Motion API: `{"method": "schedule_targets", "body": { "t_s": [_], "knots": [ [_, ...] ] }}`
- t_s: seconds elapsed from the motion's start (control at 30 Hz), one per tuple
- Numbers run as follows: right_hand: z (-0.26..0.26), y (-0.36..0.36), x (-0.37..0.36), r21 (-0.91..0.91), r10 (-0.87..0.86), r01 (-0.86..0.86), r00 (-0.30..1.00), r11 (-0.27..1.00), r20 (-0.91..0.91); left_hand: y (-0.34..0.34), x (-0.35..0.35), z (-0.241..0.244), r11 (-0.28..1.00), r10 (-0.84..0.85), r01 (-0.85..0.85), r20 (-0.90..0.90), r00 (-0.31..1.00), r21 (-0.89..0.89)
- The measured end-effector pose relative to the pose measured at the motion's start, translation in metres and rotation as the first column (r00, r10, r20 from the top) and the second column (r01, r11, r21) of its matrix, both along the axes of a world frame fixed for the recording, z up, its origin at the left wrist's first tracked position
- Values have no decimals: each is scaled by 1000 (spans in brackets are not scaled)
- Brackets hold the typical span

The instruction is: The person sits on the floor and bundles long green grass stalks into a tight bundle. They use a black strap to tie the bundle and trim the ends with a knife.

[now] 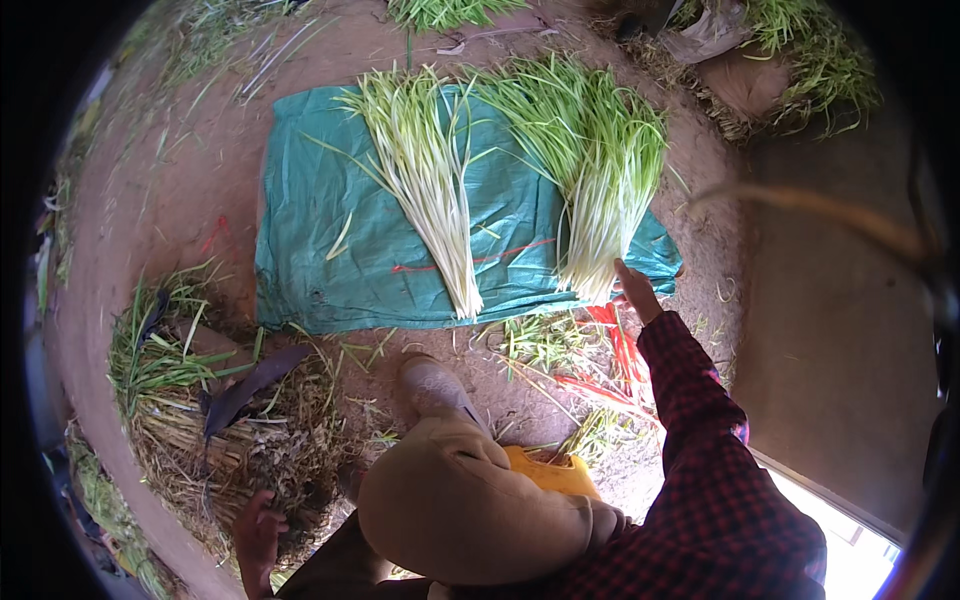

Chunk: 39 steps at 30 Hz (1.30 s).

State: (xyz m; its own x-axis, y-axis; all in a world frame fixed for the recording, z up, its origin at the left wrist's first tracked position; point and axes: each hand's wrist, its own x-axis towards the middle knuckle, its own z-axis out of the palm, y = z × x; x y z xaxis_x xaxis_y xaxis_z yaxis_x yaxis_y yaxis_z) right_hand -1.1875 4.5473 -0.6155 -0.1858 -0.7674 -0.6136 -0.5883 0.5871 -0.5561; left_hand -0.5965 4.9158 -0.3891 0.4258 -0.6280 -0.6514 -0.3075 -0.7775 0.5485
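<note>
My right hand (637, 291) is at the lower right of a pile of blanched garlic chives (596, 217), its thumb and fingertips against the white stem ends. Whether it grips any stems is partly hidden. This pile fans out into green leaf tips at the top. To its left, a slimmer bunch of pale chives (427, 202) lies with its white ends towards me. Both rest on a teal woven plastic sheet (322, 210). Low on the left, my left hand (260, 525) hangs beside a heap of untrimmed chives (225, 442), fingers loosely bent and apart, with nothing seen in them.
Red plastic strips (626, 352) and leaf scraps (547, 341) litter the ground below the sheet. A thin red string (480, 259) crosses the sheet. My bent knee (450, 502) is in front, above a yellow object (551, 472). A brown panel (825, 300) stands at right.
</note>
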Motion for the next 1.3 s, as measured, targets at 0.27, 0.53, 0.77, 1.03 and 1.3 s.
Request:
{"method": "schedule_targets", "body": {
  "t_s": [0.27,0.53,0.77,1.03,1.3],
  "knots": [
    [-14,-13,8,-40,146,-156,972,987,-186,7,4,-4,999,-8,8,14,1000,-33],
    [-7,-40,25,83,404,-401,845,912,-351,1,1,-4,1000,8,-8,13,1000,5],
    [1,-40,37,51,611,-696,589,716,-529,0,1,-2,998,10,-13,34,999,67],
    [-14,-51,25,-45,489,-614,668,788,-561,-2,-1,-1,999,-16,14,41,999,49],
    [-24,-59,5,-41,609,-859,394,510,-688,-12,-3,-1,995,-31,28,31,999,91]
  ]
}}
